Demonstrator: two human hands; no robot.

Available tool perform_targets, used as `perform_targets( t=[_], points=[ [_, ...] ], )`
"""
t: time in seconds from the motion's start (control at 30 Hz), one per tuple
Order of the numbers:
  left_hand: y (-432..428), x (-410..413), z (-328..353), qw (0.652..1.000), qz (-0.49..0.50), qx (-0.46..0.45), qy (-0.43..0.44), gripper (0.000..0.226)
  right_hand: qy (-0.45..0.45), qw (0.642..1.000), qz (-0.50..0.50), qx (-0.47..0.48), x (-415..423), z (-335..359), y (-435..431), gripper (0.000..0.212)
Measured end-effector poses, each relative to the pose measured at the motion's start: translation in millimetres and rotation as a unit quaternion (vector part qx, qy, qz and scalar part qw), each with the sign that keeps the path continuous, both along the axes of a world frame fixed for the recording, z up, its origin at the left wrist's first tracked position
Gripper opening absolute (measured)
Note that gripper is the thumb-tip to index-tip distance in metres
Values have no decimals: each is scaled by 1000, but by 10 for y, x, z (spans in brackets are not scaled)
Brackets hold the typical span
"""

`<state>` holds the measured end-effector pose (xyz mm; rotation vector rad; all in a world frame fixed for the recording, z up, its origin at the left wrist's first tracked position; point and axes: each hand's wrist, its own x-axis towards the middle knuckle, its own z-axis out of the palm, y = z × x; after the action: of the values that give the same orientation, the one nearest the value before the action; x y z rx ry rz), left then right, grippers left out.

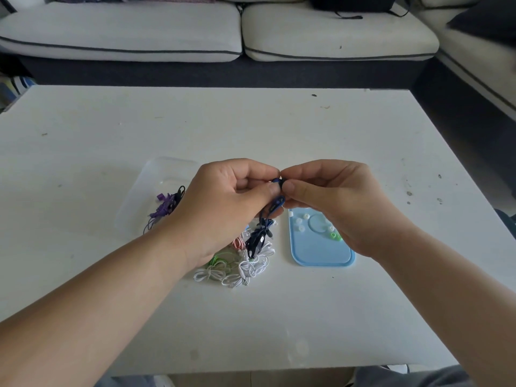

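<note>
Both hands meet above the middle of the white table. My left hand and my right hand each pinch an earbud of a dark blue wired earphone set. Its bundled cable hangs below the fingers. Under it lies a pile of coiled earphones in white, pink and green. A light blue tray to the right holds small white ear tips and a green one. My right wrist covers part of the tray.
A clear plastic box at the left holds purple and black earphones. A grey-white sofa stands beyond the table's far edge, and a second sofa section is at the right.
</note>
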<state>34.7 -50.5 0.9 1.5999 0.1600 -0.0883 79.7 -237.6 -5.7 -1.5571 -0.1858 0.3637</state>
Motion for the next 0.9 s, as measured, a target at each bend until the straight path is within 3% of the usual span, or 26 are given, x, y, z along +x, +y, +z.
perform_targets(
  t=[0.47, 0.6, 0.77, 0.9],
  points=[
    [-12, 16, -9, 999, 3, -29, 14, 20, -38, 998, -16, -46, -23, 36, 1, 13],
    [6, 26, -18, 999, 19, -46, 19, 17, -3, 999, -32, -16, 6, 26, -25, 12],
    [16, 58, -40, 996, 42, -71, 43, 16, 95, 994, 38, 30, -62, -13, 18, 23],
    [23, 70, -70, 995, 55, -61, 61, 17, 141, 989, 37, 37, -109, -61, 75, 25]
  ],
)
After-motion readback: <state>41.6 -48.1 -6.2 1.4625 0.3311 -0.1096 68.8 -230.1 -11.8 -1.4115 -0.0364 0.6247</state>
